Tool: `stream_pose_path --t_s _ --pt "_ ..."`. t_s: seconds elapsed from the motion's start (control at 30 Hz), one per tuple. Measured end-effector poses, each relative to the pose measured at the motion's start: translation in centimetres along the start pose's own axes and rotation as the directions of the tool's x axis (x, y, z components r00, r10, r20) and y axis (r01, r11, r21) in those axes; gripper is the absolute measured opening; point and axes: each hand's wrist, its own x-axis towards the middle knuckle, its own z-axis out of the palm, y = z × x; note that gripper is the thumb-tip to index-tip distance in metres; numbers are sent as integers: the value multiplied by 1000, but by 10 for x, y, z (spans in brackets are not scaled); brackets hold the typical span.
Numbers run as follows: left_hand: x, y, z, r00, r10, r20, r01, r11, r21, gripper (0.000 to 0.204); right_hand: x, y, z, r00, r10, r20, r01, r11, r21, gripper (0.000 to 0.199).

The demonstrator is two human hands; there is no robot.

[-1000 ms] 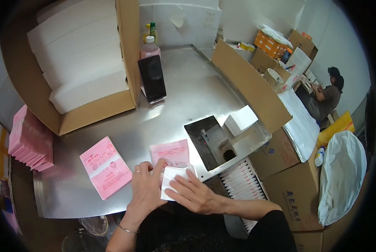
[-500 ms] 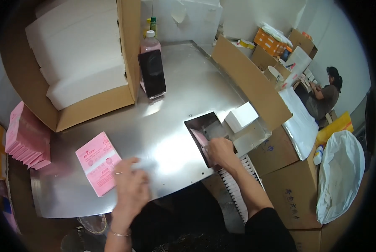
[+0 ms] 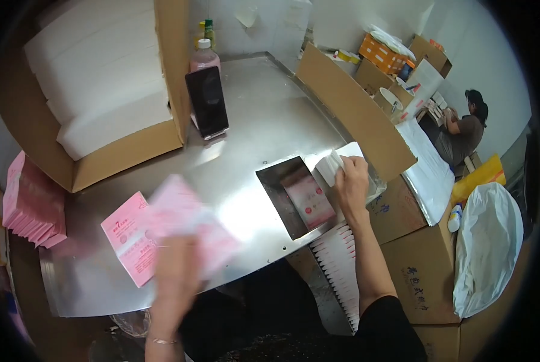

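My left hand (image 3: 178,262) is smeared by motion, with a pink printed packet (image 3: 191,220) in its grip above the steel table (image 3: 246,114). Flat on the table beside it lies a pile of similar pink packets (image 3: 128,238). To the right, my right hand (image 3: 352,181) closes its fingers on a white folded tissue stack (image 3: 329,169), next to the rectangular opening in the tabletop. Down in that opening (image 3: 270,181) sits another pink printed packet (image 3: 309,199). Motion blur hides how my left fingers grip.
A large carton (image 3: 125,160) of white tissue stacks stands at the back left, a row of pink packets (image 3: 31,205) left of it. A phone (image 3: 207,102) leans on a pink bottle (image 3: 205,55). Cartons (image 3: 417,265) and a white bag (image 3: 487,253) flank the right; a person (image 3: 463,127) sits beyond.
My left hand has lifted a pink packet off the table pile. My right hand has left the opening and moved up onto the white tissue stack. The packet in the opening now shows uncovered.
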Motion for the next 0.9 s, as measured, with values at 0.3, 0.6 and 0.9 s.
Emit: stream_pose_path --t_s 0.3,0.6,0.9 --pt "0 5 53 983 63 174 -75 995 66 74 -105 -152 -40 683 -726 78 594 614 519 44" --pt "0 8 62 981 73 180 -105 979 177 61 -43 -137 -28 829 -527 186 431 816 385 9" --pt "7 30 59 985 -25 172 -35 941 337 53 -2 -5 0 989 -27 143 56 977 -206 16"
